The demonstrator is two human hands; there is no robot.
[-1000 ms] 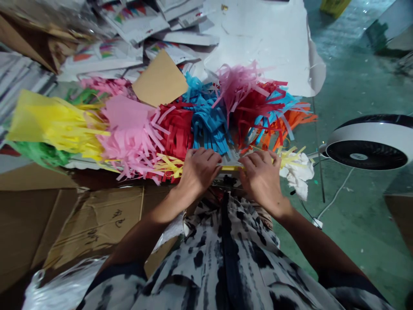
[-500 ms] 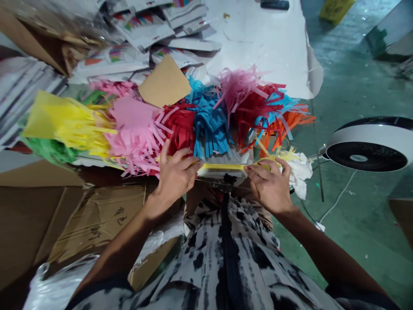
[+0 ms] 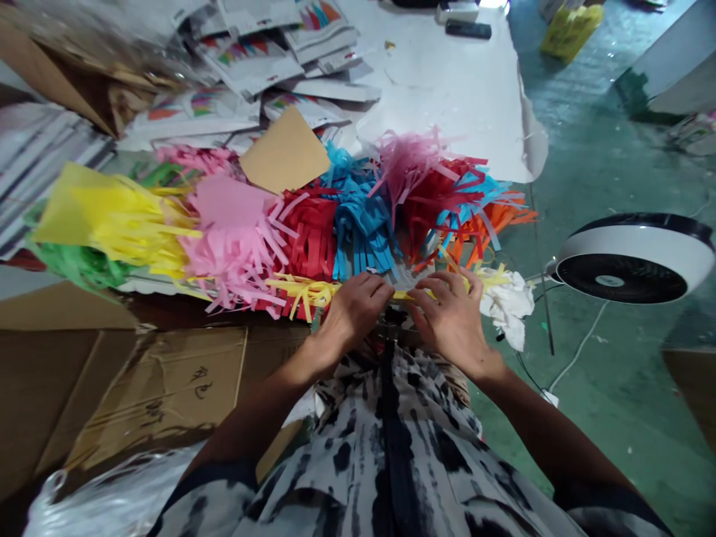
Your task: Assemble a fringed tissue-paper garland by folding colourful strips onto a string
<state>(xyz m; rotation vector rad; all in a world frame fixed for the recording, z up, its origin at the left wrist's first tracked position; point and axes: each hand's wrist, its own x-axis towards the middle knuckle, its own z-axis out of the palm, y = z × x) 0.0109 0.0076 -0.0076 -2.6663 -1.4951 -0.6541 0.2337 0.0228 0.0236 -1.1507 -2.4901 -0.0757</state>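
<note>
A narrow yellow tissue-paper tassel (image 3: 305,289) lies along the table's near edge, its fringe fanned out to the left. My left hand (image 3: 361,304) is closed on its middle, fingers curled over the rolled strip. Close beside it, my right hand (image 3: 447,307) grips the same roll, thumb below and fingers on top. Right behind my hands are fringed paper bundles: a red one (image 3: 312,231), a blue one (image 3: 363,224) and a pink one (image 3: 235,231). Yellow strips also stick out past my right hand, near a crumpled white tissue (image 3: 508,302).
Yellow fringe paper (image 3: 120,220) and green fringe paper (image 3: 83,261) lie at left. Printed packets (image 3: 251,56) are heaped behind. A white fan (image 3: 635,257) stands at right above the green floor. Cardboard boxes (image 3: 168,388) sit below left. A black remote (image 3: 468,29) rests on the far table.
My left hand has moved right along the yellow roll, toward my right hand, uncovering yellow fringe on the left. My right hand has shifted slightly left. The view has tilted a little.
</note>
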